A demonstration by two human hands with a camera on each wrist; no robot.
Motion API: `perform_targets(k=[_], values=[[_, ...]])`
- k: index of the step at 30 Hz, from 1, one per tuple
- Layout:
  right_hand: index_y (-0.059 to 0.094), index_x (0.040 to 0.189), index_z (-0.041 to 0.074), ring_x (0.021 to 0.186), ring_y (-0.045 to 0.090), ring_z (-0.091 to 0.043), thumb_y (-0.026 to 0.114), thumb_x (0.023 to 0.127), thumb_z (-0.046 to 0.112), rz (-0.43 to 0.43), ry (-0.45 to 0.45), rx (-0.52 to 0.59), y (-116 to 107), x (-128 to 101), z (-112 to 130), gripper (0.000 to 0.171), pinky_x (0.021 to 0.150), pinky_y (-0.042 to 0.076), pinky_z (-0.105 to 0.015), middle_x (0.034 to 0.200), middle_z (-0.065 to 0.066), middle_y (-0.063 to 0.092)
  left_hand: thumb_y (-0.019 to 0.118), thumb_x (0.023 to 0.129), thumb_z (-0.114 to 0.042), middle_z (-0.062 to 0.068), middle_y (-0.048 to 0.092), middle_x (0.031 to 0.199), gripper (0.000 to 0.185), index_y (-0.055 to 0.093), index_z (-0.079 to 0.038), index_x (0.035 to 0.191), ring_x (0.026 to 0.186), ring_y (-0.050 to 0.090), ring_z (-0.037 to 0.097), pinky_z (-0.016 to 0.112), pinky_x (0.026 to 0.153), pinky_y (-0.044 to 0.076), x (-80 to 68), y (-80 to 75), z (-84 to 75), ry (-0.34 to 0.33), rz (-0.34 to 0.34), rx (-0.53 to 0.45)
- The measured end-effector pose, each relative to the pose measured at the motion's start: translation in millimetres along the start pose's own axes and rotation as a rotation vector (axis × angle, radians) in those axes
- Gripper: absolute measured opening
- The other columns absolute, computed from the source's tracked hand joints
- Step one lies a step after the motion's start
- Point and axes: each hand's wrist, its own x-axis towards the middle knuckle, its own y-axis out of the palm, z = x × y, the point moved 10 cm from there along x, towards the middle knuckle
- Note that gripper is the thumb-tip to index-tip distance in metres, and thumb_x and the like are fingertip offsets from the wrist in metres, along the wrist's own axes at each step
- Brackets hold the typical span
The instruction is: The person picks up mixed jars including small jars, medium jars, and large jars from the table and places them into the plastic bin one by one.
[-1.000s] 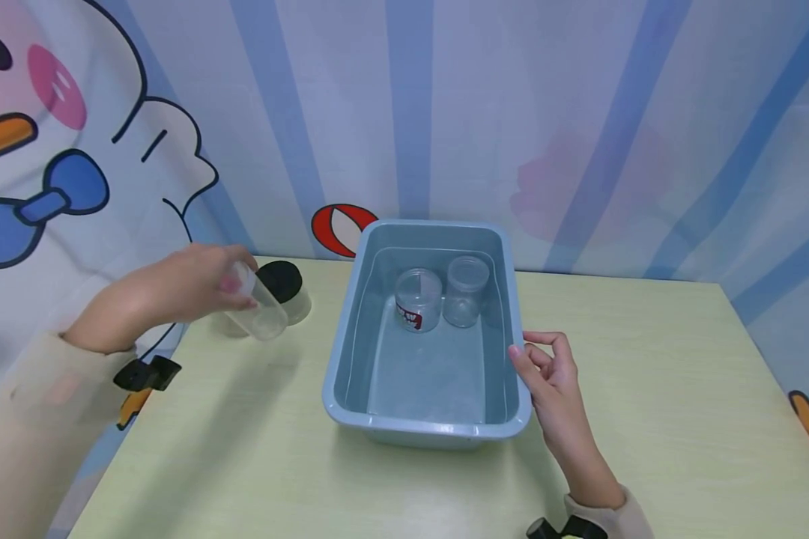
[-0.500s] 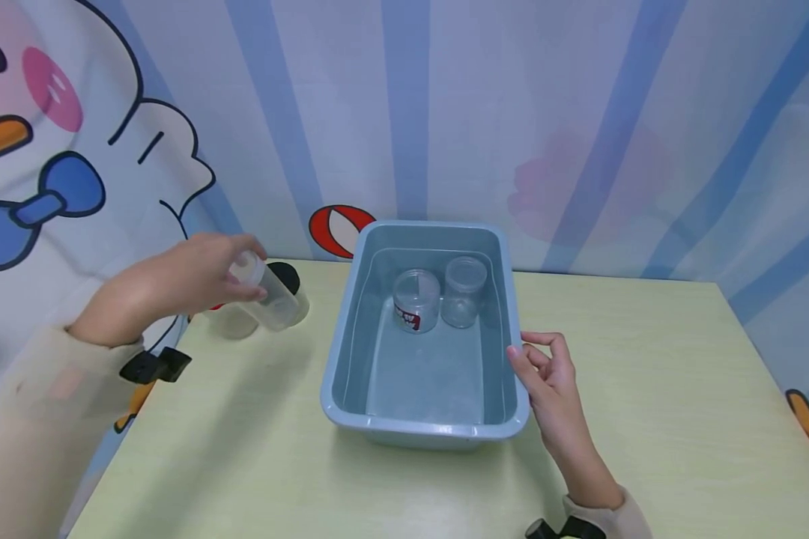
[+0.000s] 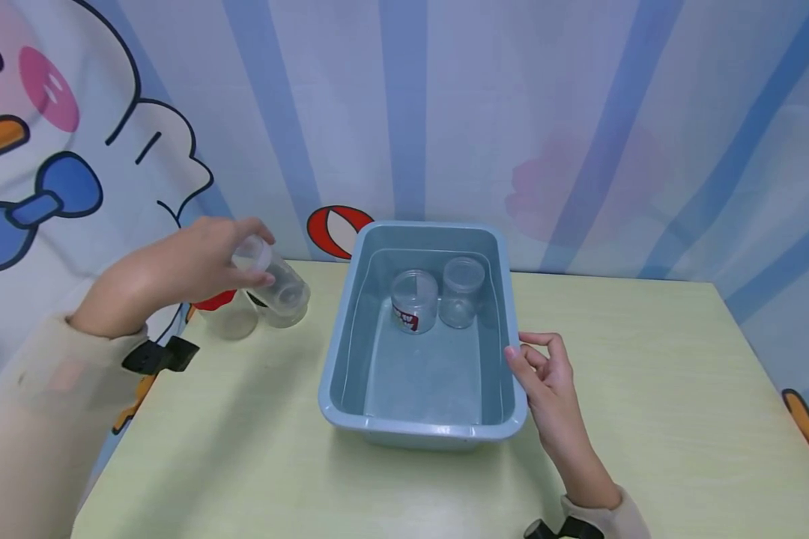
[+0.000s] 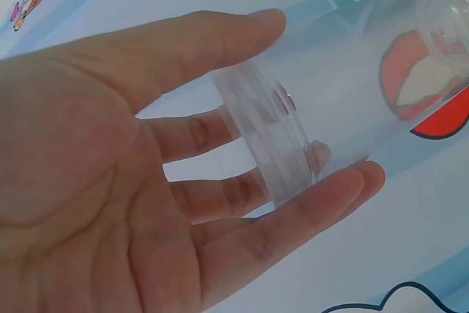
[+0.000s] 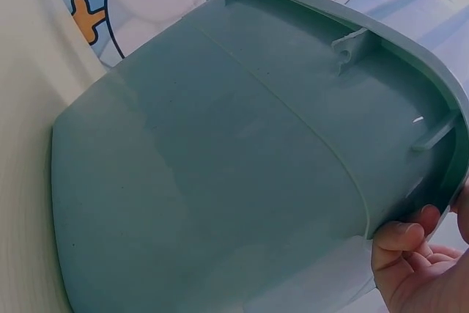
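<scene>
My left hand (image 3: 251,258) grips a clear plastic jar (image 3: 276,284) by its lidded end and holds it tilted in the air, left of a blue-grey plastic tub (image 3: 337,352). In the left wrist view the thumb and fingers of that hand (image 4: 319,100) curl round the jar's (image 4: 352,86) ribbed clear lid. My right hand (image 3: 529,352) holds the tub's right rim. The right wrist view shows its fingers (image 5: 403,243) curled under the rim of the tub (image 5: 220,166). Two clear jars stand at the tub's far end, one with a red label (image 3: 414,301) and one plain (image 3: 461,292).
The tub sits on a pale green table (image 3: 647,389) against a cartoon-printed curtain wall. On the table under the held jar stands another clear jar (image 3: 232,320) with a red patch beside it. A dark-lidded jar behind is mostly hidden. Black wrist straps show on both sleeves.
My left hand has raised the clear jar and carried it a little right, so it now covers the black-lidded jar behind. The right hand has stayed at the tub's rim.
</scene>
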Motion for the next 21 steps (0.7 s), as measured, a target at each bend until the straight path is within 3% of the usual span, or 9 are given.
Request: perform_targets(k=[13, 21], values=[[0.038, 0.132, -0.001, 0.089, 0.070, -0.023, 0.056, 0.103, 0.014, -0.003, -0.002, 0.002, -0.1, -0.6, 0.4, 0.037, 0.077, 0.059, -0.031, 0.098, 0.002, 0.072, 0.072, 0.092, -0.024, 0.025, 0.058, 0.124, 0.052, 0.052, -0.002, 0.135, 0.107, 0.056, 0.040, 0.050, 0.077, 0.055, 1.5, -10.0, -12.5, 0.021, -0.027, -0.013], [0.038, 0.132, -0.001, 0.088, 0.070, -0.020, 0.056, 0.103, 0.014, -0.002, -0.002, 0.008, -0.1, -0.6, -0.3, 0.037, 0.077, 0.059, -0.035, 0.099, 0.002, 0.072, 0.073, 0.092, -0.023, 0.022, 0.059, 0.128, 0.051, 0.054, -0.003, 0.135, 0.102, 0.062, 0.033, 0.047, 0.081, 0.055, 3.6, -18.0, -30.2, 0.089, -0.066, -0.024]])
